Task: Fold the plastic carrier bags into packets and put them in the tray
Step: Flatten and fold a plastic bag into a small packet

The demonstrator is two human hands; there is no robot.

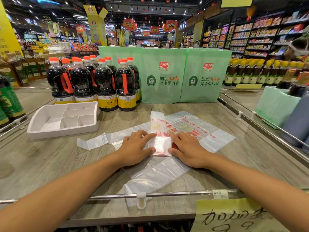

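- Pressing down flat: left grip (135,148) and right grip (189,148), fingers straight, both on the part-folded carrier bag (160,144).
- Bag lies on worktop (50,164), right of tray (63,132), apart from it.
- Other bags (215,138) spread beneath.

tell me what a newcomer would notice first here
The left hand and right hand press flat on a partly folded plastic carrier bag in the centre. Behind stand dark soy sauce bottles with orange caps and two green printed bags. A white divided tray sits to the left.
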